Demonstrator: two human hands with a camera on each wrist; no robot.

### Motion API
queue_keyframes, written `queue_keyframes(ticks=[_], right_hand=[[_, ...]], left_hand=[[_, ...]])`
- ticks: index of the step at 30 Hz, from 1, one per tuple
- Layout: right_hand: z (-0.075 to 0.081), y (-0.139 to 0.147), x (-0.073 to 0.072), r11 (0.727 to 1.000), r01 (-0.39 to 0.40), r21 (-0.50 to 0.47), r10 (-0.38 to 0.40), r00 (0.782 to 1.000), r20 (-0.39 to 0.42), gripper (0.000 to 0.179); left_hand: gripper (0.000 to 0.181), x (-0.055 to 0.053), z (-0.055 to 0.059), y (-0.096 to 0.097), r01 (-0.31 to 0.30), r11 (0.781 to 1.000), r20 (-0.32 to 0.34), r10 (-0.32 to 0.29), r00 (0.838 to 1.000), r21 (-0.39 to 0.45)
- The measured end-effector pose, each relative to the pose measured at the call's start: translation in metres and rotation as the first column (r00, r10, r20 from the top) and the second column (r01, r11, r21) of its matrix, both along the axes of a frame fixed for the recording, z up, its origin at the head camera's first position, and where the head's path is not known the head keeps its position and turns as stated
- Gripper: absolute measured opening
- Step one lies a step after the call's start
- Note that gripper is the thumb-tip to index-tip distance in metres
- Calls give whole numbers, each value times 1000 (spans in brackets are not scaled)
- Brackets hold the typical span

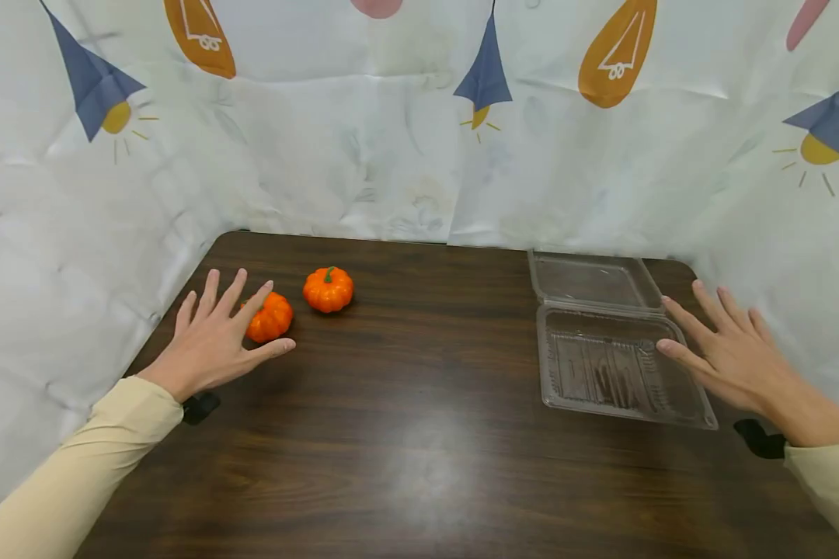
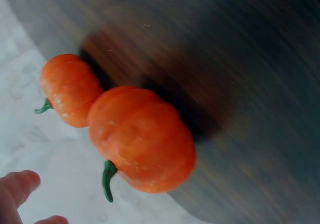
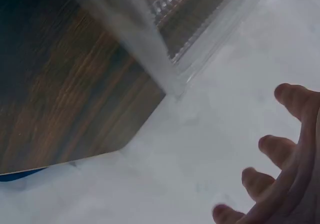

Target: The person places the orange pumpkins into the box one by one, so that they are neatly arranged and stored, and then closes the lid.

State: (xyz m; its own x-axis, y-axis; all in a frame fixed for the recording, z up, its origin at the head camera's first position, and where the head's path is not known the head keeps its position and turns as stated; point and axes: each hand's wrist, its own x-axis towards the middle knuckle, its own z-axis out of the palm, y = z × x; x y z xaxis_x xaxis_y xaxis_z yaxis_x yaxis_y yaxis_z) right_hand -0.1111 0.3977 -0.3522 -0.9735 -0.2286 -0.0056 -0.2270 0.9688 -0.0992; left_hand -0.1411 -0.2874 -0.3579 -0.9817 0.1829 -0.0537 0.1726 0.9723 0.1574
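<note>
Two small orange pumpkins with green stems are on the left part of the dark wooden table. The nearer pumpkin (image 1: 271, 318) is partly covered by my left hand (image 1: 213, 334), whose spread fingers hold nothing. Just beyond it, to the right, sits the farther pumpkin (image 1: 328, 290). Both show large in the left wrist view, the near pumpkin (image 2: 142, 139) in front. On the right lies a clear plastic clamshell box (image 1: 601, 373), its lid (image 1: 594, 279) folded back toward the wall. My right hand (image 1: 737, 353) hovers by the box's right edge, fingers spread and holding nothing.
A dark brown table (image 1: 419, 435) fills the lower middle, its back corners rounded. White cloth (image 1: 391, 155) printed with lamps and bulbs hangs behind and along both sides. A dark wrist strap mount (image 1: 762, 439) shows under my right wrist.
</note>
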Motion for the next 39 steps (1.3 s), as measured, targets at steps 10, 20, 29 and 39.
queue_keyframes(ticks=[10,20,29,39], right_hand=[[-9,12,1,986,30,-164,-27,999,17,75],[-25,25,4,931,132,-342,-66,978,197,68],[-42,32,5,831,271,-486,-97,931,353,73],[-54,41,8,519,339,-784,4,917,400,72]], left_hand=[[106,-10,-11,-9,-73,991,21,71,997,112],[103,-13,-23,-16,-73,985,82,60,995,158],[95,-16,-37,-16,-75,971,42,68,997,228],[88,-21,-51,-13,-122,938,-62,150,987,324]])
